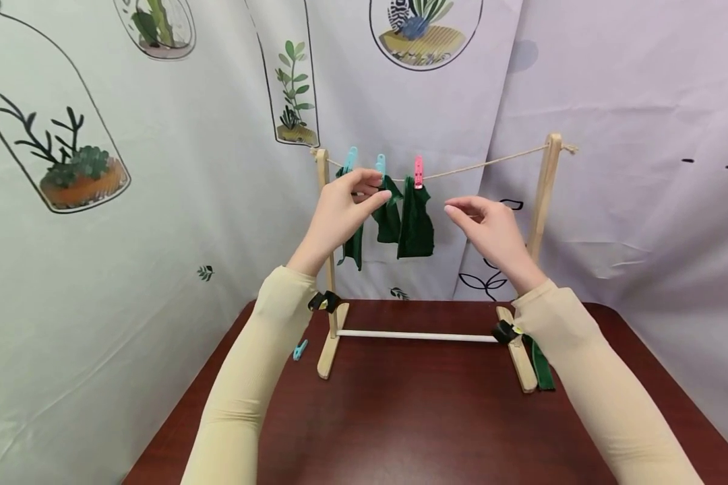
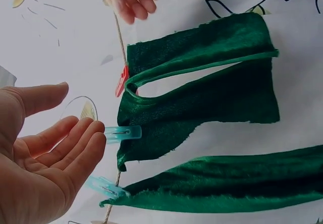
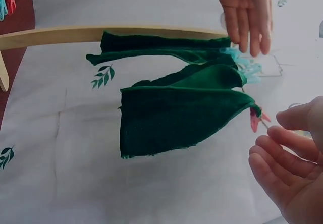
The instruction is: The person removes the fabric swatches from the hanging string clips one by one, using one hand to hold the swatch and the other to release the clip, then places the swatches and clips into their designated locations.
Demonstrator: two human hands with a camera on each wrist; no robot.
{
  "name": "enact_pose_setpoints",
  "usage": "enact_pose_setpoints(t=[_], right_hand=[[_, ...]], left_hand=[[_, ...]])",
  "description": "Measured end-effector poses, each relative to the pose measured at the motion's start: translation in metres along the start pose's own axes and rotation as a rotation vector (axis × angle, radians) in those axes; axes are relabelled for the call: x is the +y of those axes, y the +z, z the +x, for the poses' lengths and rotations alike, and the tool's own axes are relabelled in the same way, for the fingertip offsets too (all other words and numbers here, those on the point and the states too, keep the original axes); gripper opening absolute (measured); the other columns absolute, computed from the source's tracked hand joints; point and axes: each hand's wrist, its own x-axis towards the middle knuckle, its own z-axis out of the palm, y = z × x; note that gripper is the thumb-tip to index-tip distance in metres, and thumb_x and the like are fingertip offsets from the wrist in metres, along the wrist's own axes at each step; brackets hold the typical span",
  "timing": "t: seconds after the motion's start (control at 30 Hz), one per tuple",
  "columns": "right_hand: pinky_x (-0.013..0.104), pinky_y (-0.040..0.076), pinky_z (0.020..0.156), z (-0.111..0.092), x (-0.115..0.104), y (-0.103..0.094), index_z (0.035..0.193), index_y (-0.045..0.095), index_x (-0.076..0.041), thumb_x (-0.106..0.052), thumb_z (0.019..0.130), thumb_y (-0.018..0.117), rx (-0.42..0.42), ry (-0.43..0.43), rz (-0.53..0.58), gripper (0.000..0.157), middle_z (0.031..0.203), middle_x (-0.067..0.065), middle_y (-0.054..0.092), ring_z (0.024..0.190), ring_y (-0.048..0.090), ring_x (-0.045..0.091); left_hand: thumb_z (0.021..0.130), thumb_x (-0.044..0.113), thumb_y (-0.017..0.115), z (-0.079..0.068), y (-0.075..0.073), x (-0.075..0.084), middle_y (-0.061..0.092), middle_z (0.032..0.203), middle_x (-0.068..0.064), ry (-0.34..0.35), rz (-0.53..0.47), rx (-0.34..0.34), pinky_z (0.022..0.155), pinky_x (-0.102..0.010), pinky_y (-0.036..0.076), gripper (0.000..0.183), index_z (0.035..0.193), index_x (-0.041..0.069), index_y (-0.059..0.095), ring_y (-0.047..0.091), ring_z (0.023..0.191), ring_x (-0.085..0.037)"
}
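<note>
A twine line (image 1: 491, 163) carries dark green velvety cloth pieces, held by two light blue clothespins (image 1: 380, 164) and a pink clothespin (image 1: 418, 172). My left hand (image 1: 347, 205) is in front of the left-hand cloth, fingers loosely bent, thumb apart, holding nothing. It hides part of that cloth in the head view. To the right of the pink-pinned cloth (image 1: 416, 222), my right hand (image 1: 491, 228) hovers apart from it, also holding nothing. In the right wrist view, that hand's fingertips (image 3: 260, 142) lie close to the pink clothespin (image 3: 256, 119).
Two wooden posts (image 1: 544, 195) hold the line, joined low down by a white rod (image 1: 418, 335). A loose blue clothespin (image 1: 300, 349) lies on the dark red table (image 1: 412, 411). Another green strip (image 1: 541, 367) lies by the right foot. Printed fabric hangs behind.
</note>
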Motion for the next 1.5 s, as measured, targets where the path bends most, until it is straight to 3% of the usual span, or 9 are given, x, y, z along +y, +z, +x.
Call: enact_pose_setpoints(t=[0.3, 0.63, 1.0, 1.5], right_hand=[[0.049, 0.051, 0.089, 0.020, -0.004, 0.007, 0.125, 0.071, -0.010, -0.045, 0.100, 0.060, -0.059, 0.026, -0.020, 0.044, 0.119, 0.010, 0.071, 0.109, 0.065, 0.027], [0.046, 0.051, 0.087, 0.035, -0.009, 0.016, 0.125, 0.071, -0.012, -0.051, 0.098, 0.062, -0.105, 0.057, -0.034, 0.049, 0.119, 0.010, 0.071, 0.109, 0.065, 0.024], [0.043, 0.052, 0.079, 0.041, -0.010, 0.025, 0.118, 0.074, -0.006, -0.032, 0.100, 0.065, -0.065, 0.063, -0.042, 0.033, 0.110, 0.013, 0.073, 0.098, 0.067, 0.025], [0.047, 0.052, 0.082, 0.043, 0.000, 0.023, 0.119, 0.073, -0.005, -0.030, 0.101, 0.063, -0.076, 0.086, -0.056, 0.032, 0.110, 0.015, 0.073, 0.099, 0.067, 0.028]], left_hand=[[0.097, 0.032, 0.070, 0.021, 0.006, 0.005, 0.068, 0.125, -0.005, -0.031, 0.006, -0.003, 0.089, -0.022, 0.053, 0.040, 0.130, 0.010, 0.065, 0.067, 0.105, -0.011], [0.098, 0.032, 0.069, 0.032, 0.006, 0.011, 0.068, 0.124, -0.009, -0.025, 0.022, -0.008, 0.089, -0.030, 0.054, 0.042, 0.132, 0.008, 0.064, 0.065, 0.108, -0.016], [0.098, 0.031, 0.068, 0.035, 0.010, 0.014, 0.069, 0.123, -0.008, -0.024, 0.033, -0.020, 0.088, -0.028, 0.054, 0.041, 0.131, 0.007, 0.064, 0.065, 0.109, -0.015], [0.097, 0.035, 0.069, 0.042, 0.037, 0.019, 0.061, 0.138, -0.009, -0.071, 0.031, -0.093, 0.097, -0.031, 0.052, 0.054, 0.144, 0.011, 0.055, 0.060, 0.125, -0.021]])
